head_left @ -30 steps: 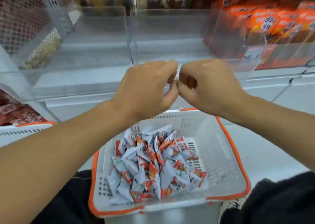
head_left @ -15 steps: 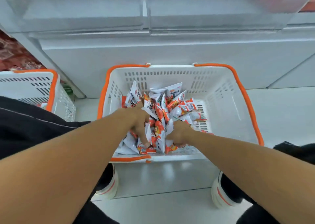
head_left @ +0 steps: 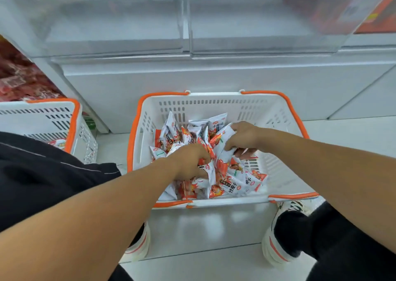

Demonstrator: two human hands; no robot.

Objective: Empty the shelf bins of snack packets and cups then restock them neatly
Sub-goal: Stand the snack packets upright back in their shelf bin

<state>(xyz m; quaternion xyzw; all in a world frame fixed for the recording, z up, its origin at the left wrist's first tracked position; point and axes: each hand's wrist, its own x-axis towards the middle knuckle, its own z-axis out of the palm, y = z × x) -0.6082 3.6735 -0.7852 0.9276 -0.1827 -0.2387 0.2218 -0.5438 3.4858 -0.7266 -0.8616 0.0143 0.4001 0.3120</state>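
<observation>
A white basket with orange rim (head_left: 285, 118) stands on the floor in front of me, holding several white-and-orange snack packets (head_left: 235, 182). My left hand (head_left: 188, 163) is down in the pile, fingers curled round packets. My right hand (head_left: 244, 138) grips a bunch of packets at the pile's right side, slightly raised. Above the basket, two clear shelf bins (head_left: 184, 23) look bare inside.
A second white and orange basket (head_left: 70, 118) stands at the left with something in it. Red packets (head_left: 19, 77) fill a lower left shelf. An orange-stocked bin (head_left: 372, 8) is at the top right. My shoes (head_left: 276, 244) flank the basket.
My hands dropped from in front of the shelf bins into the basket. Since half a second ago the right hand has lifted and shifted right with packets in its grip.
</observation>
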